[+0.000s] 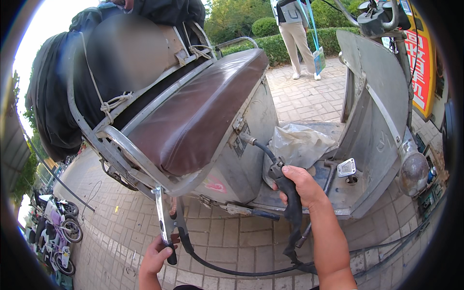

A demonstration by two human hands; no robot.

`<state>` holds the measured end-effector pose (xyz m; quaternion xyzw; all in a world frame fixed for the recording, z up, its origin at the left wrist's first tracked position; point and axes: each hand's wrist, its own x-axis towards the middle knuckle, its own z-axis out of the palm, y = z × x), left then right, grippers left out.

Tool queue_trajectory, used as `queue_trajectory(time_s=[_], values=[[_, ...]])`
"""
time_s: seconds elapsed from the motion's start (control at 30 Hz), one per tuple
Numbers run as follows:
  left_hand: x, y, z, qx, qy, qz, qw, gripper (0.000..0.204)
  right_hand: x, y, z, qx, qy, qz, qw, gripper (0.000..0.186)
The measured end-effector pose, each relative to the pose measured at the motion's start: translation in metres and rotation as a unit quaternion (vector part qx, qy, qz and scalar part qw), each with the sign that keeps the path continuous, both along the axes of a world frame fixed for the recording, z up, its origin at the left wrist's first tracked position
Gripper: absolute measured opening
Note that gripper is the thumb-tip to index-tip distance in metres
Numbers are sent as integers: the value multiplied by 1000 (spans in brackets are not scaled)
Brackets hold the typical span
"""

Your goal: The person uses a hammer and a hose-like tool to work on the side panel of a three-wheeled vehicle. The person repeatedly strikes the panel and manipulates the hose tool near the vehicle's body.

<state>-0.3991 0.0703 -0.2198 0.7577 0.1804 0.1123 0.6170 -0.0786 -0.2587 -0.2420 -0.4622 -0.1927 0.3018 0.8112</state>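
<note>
Brick paving [116, 232] occupied by a grey vehicle [257, 166]

A black torch-like tool [290, 191] is gripped in the right hand [305, 187], its nozzle [248, 139] pointed at the box [224, 178] below the brown seat [198, 111]. A clamp [164, 220], at the seat rail [121, 141], is held in the left hand [155, 256], well apart.

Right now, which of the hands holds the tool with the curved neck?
The right hand: it wraps around the black tool, while the left hand holds the silver clamp.
</note>
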Motion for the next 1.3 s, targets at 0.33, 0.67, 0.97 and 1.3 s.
queue_trajectory(time_s=[0.33, 0.67, 0.97, 1.3], values=[[1, -4, 0, -6, -5, 3, 1000, 74, 0, 0, -3, 13, 9, 12, 1000, 29], [7, 1, -2, -40, 13, 15, 999, 89, -6, -12, 2, 20, 8, 16, 1000, 30], [14, 3, -19, -101, 33, -36, 994, 108, 0, -35, 7, 25, -20, -60, 998, 34], [22, -3, -19, -96, 23, -23, 995, 100, 0, -35, 5, 23, -32, -77, 996, 37]])
